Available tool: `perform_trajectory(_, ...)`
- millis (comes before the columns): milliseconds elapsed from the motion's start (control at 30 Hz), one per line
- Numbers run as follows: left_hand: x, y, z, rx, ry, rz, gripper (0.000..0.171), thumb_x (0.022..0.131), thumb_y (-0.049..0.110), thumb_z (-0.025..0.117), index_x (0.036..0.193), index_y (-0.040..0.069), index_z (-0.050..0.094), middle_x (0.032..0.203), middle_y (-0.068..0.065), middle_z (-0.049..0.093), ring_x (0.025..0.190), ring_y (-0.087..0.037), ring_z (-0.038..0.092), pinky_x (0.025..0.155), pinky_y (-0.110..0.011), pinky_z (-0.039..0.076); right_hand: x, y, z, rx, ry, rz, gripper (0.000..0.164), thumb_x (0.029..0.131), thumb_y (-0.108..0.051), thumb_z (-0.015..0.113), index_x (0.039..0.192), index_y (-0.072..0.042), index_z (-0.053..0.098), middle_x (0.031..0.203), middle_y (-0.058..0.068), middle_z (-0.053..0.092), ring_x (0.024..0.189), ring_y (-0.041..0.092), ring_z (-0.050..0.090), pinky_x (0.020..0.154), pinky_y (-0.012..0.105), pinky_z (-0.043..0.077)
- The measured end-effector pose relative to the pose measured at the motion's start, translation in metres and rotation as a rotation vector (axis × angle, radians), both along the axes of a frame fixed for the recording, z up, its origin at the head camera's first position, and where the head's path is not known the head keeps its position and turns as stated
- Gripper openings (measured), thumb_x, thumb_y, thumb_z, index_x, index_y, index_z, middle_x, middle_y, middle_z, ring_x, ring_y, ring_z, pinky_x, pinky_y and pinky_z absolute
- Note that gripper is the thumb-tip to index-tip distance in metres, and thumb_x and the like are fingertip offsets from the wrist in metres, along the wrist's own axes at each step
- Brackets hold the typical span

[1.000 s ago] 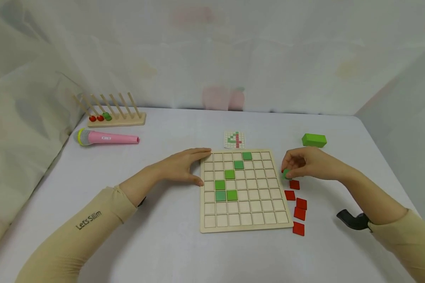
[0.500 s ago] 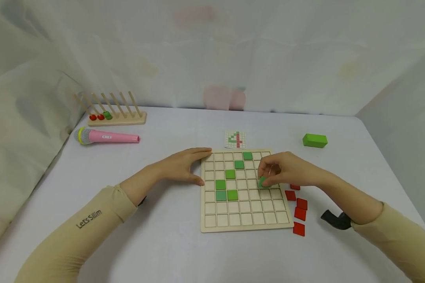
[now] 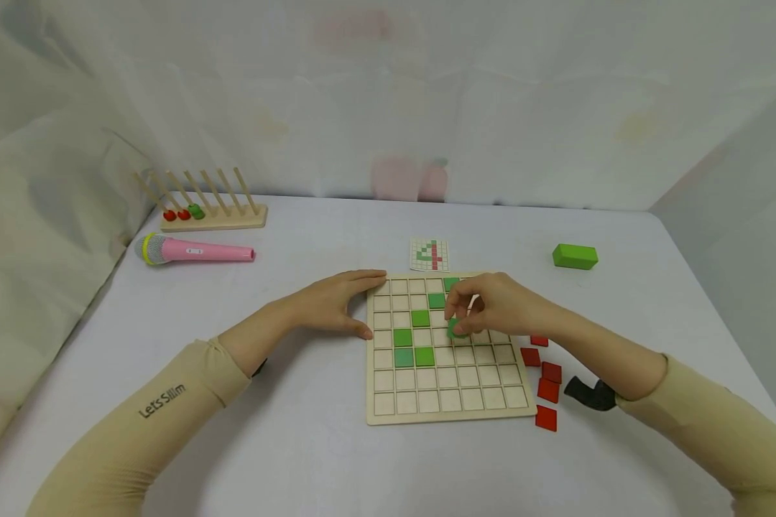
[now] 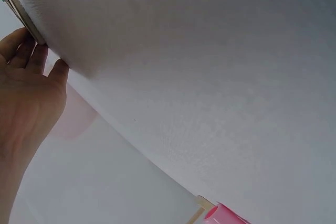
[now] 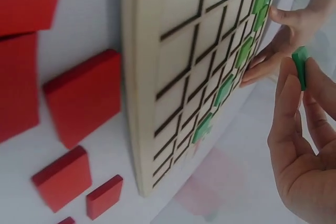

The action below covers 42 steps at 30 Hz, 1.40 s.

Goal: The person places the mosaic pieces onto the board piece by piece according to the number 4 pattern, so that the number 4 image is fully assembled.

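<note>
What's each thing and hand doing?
Wooden grid board, flat, partly filled
Green tile, held above the board
Right hand, pinching that tile
Left hand, touching the board's edge
Red tiles, loose beside the board
Pattern card, flat
Pink microphone, lying down
Peg rack, standing, partly filled
Green block, lying apart

"What's at the far left of the desk [image 3: 297, 445]?"
"A wooden peg rack [image 3: 236, 220], red and green beads [image 3: 184, 215] on its left pegs, a pink microphone [image 3: 197, 250] lying just in front."
"And the right?"
"A green block [image 3: 575, 257]; pale cloth [image 3: 284, 86] hangs behind."
</note>
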<state>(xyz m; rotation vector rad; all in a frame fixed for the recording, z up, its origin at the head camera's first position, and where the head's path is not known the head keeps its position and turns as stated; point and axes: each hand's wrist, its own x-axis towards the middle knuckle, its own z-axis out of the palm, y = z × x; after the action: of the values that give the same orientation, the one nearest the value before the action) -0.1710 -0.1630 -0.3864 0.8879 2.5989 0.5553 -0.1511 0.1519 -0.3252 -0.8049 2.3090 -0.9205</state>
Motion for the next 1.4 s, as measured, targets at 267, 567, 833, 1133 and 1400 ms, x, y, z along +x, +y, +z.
perform_trajectory(267, 0.000, 0.000, -0.001, 0.005, 0.007, -0.008, 0.106, 0.073, 0.056, 0.080, 0.156, 0.013, 0.029, 0.165, -0.003, 0.027, 0.153, -0.027, 0.027, 0.124, -0.047, 0.028, -0.002, -0.010, -0.003, 0.019, -0.047, 0.049, 0.013, 0.086, -0.002, 0.070, 0.097, -0.010, 0.070, 0.087, 0.006, 0.063, 0.073, 0.014, 0.063, 0.069, 0.027, 0.056)
perform_trajectory(567, 0.001, 0.000, -0.002, 0.007, -0.001, -0.002, 0.106, 0.074, 0.056, 0.080, 0.157, 0.014, 0.029, 0.165, -0.003, 0.028, 0.153, -0.027, 0.027, 0.124, -0.048, 0.028, 0.001, -0.018, -0.017, 0.108, -0.035, 0.068, 0.018, 0.084, -0.001, 0.070, 0.094, -0.016, 0.072, 0.083, 0.000, 0.061, 0.074, 0.012, 0.059, 0.068, 0.024, 0.050)
perform_trajectory(833, 0.000, -0.001, -0.003, 0.007, 0.015, -0.009, 0.106, 0.074, 0.057, 0.079, 0.156, 0.014, 0.030, 0.165, -0.004, 0.028, 0.153, -0.028, 0.028, 0.123, -0.049, 0.029, 0.004, -0.022, -0.020, 0.146, -0.006, 0.078, 0.014, 0.082, -0.003, 0.074, 0.089, -0.015, 0.072, 0.077, -0.003, 0.064, 0.075, 0.010, 0.056, 0.070, 0.023, 0.049)
perform_trajectory(1133, 0.001, 0.001, 0.000, 0.006, 0.009, -0.005, 0.105, 0.074, 0.055, 0.080, 0.156, 0.013, 0.030, 0.165, -0.004, 0.028, 0.153, -0.028, 0.027, 0.124, -0.048, 0.028, 0.008, -0.023, -0.022, 0.156, -0.013, 0.071, 0.011, 0.082, -0.004, 0.075, 0.087, -0.014, 0.073, 0.075, -0.003, 0.065, 0.071, 0.009, 0.056, 0.067, 0.022, 0.050)
perform_trajectory(1400, 0.000, 0.001, 0.000, 0.012, 0.011, -0.006, 0.106, 0.073, 0.056, 0.080, 0.156, 0.013, 0.030, 0.164, -0.004, 0.028, 0.153, -0.027, 0.027, 0.124, -0.047, 0.028, 0.008, -0.022, -0.025, 0.142, 0.013, 0.071, 0.011, 0.082, -0.005, 0.076, 0.084, -0.015, 0.073, 0.072, -0.004, 0.065, 0.068, 0.008, 0.055, 0.064, 0.021, 0.048)
